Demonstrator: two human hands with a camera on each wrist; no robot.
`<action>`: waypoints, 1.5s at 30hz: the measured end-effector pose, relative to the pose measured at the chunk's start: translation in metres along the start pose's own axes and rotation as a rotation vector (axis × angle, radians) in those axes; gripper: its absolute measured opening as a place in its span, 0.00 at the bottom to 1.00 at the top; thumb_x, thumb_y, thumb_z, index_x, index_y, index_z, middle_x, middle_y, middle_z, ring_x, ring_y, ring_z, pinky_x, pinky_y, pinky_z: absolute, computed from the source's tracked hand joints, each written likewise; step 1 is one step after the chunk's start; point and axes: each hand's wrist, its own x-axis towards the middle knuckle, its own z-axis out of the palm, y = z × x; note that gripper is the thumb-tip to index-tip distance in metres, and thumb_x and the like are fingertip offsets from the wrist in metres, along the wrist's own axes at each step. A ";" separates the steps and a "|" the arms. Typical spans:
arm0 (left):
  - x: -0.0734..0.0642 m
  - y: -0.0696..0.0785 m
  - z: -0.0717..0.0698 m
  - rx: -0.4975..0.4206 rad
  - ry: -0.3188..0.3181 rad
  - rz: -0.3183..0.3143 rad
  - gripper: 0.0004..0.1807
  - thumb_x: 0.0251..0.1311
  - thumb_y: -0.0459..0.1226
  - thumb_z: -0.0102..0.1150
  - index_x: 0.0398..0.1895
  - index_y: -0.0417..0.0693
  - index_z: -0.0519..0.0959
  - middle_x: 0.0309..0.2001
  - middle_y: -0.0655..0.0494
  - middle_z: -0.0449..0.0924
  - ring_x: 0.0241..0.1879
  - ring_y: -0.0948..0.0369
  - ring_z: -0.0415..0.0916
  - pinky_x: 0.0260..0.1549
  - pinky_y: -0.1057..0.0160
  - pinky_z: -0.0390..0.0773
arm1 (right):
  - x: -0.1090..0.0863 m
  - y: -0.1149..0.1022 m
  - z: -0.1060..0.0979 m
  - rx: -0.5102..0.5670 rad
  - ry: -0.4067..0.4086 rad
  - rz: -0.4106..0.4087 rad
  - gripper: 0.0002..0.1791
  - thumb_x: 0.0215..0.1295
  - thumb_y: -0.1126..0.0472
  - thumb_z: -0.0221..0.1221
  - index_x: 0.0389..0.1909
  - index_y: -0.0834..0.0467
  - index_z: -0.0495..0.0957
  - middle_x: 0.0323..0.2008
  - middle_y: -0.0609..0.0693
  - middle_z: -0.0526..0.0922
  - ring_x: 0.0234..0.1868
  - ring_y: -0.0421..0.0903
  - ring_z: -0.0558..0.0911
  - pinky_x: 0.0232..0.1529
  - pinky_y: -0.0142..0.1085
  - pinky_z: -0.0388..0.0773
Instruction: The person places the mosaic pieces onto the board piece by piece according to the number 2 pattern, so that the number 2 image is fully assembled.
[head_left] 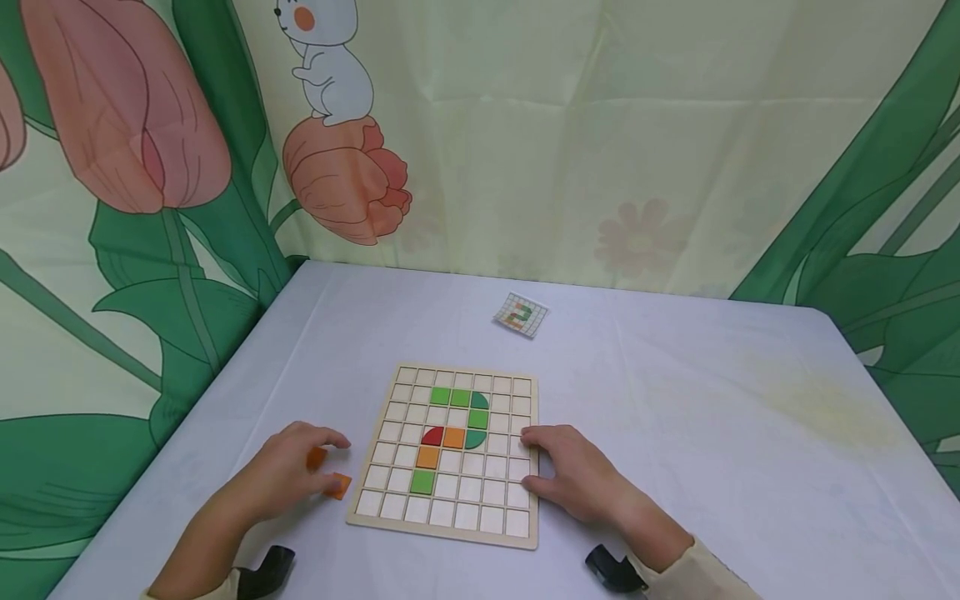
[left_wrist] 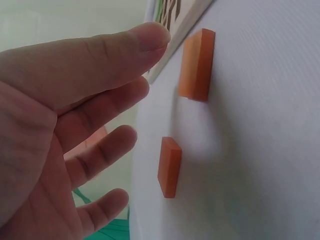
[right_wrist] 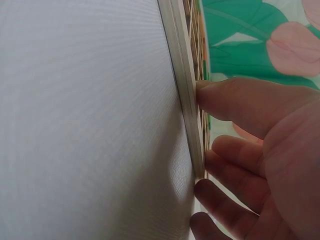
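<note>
A wooden grid board (head_left: 367, 500) lies flat, with several green, orange and red tiles set in its squares in a curving row. My left hand (head_left: 281, 471) hovers left of the board with thumb and fingers apart, holding nothing. Beneath it on the cloth are two loose orange tiles, one (left_wrist: 197, 65) near the thumb and another (left_wrist: 170, 167) farther off; the hand partly hides them in the head view. At the board's right edge my right hand (head_left: 581, 475) rests its thumb and fingertips (right_wrist: 212, 97) on the rim.
A small card (head_left: 521, 315) printed with a coloured grid pattern lies beyond the board. White cloth (head_left: 712, 433) covers the table, and a patterned curtain (head_left: 525, 150) hangs along its back. A black wrist device (head_left: 266, 572) sits on each forearm.
</note>
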 end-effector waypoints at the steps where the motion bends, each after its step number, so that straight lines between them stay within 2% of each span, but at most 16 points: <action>1: -0.001 -0.001 0.000 -0.002 0.002 0.005 0.21 0.46 0.39 0.79 0.45 0.52 0.84 0.45 0.58 0.77 0.48 0.54 0.72 0.46 0.51 0.75 | 0.000 0.000 0.000 0.000 0.000 -0.002 0.25 0.59 0.62 0.69 0.56 0.63 0.77 0.60 0.55 0.77 0.64 0.56 0.72 0.64 0.52 0.67; 7: -0.001 -0.007 0.004 0.015 0.003 0.031 0.19 0.43 0.39 0.81 0.39 0.54 0.83 0.40 0.61 0.76 0.48 0.54 0.71 0.46 0.51 0.74 | 0.000 0.000 0.000 -0.003 0.001 -0.009 0.24 0.59 0.62 0.69 0.56 0.64 0.77 0.60 0.56 0.77 0.64 0.57 0.72 0.64 0.52 0.67; 15: 0.004 -0.010 0.007 0.061 0.016 -0.006 0.17 0.43 0.42 0.81 0.35 0.54 0.83 0.38 0.61 0.76 0.46 0.54 0.71 0.45 0.50 0.74 | 0.000 0.000 0.000 -0.001 0.000 -0.009 0.25 0.59 0.62 0.69 0.56 0.64 0.77 0.60 0.55 0.77 0.64 0.57 0.72 0.64 0.52 0.67; 23: 0.010 -0.009 0.010 0.104 0.032 -0.013 0.14 0.45 0.40 0.80 0.30 0.54 0.81 0.32 0.60 0.72 0.39 0.57 0.69 0.37 0.55 0.71 | 0.000 0.000 0.000 0.008 -0.005 0.003 0.25 0.59 0.62 0.69 0.57 0.63 0.77 0.61 0.55 0.77 0.64 0.57 0.72 0.64 0.52 0.66; 29: 0.012 -0.008 0.010 0.093 0.037 -0.020 0.11 0.48 0.40 0.78 0.31 0.53 0.83 0.32 0.60 0.73 0.38 0.58 0.69 0.36 0.56 0.71 | 0.000 0.001 0.000 0.005 -0.002 -0.004 0.25 0.59 0.62 0.69 0.56 0.63 0.77 0.60 0.55 0.77 0.64 0.56 0.72 0.64 0.52 0.67; 34: 0.013 -0.005 0.010 0.087 0.045 -0.008 0.09 0.51 0.35 0.75 0.34 0.51 0.84 0.35 0.60 0.76 0.39 0.58 0.70 0.37 0.56 0.74 | 0.000 0.000 0.000 0.005 -0.001 0.001 0.24 0.59 0.62 0.69 0.56 0.62 0.77 0.60 0.55 0.77 0.64 0.56 0.72 0.64 0.52 0.67; 45: 0.014 -0.004 0.010 0.085 0.063 0.016 0.08 0.54 0.30 0.70 0.35 0.51 0.85 0.35 0.60 0.77 0.39 0.58 0.72 0.38 0.56 0.76 | 0.000 0.001 0.001 0.001 0.004 -0.005 0.24 0.59 0.62 0.69 0.56 0.63 0.77 0.60 0.55 0.77 0.64 0.57 0.72 0.64 0.52 0.67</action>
